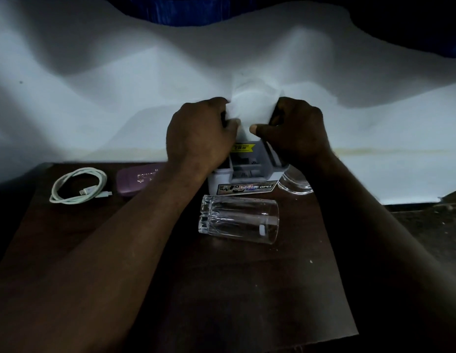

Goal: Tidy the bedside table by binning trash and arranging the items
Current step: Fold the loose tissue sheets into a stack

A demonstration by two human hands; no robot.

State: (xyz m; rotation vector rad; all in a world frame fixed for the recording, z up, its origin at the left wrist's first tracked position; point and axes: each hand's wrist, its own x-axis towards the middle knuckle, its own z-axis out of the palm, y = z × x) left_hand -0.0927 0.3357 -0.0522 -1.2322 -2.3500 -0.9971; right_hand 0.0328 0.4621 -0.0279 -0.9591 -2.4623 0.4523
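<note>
Dim light falls on a dark wooden table (247, 289) set against a white sheet (119, 98), with a coiled white cable (79, 186) and a purple case (137, 180) at its left. Both the left hand (200, 135) and right hand (297, 131) pinch a white paper (252, 108) above a grey compartmented organizer (243, 174), whose contents are too shadowed to identify. One clear glass (238, 220) lies on its side just in front of the organizer, and what seems to be another glass (295, 183) stands at its right.

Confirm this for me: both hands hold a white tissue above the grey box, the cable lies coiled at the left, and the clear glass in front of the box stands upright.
Not quite: the head view shows the clear glass lying on its side. The rest holds.
</note>
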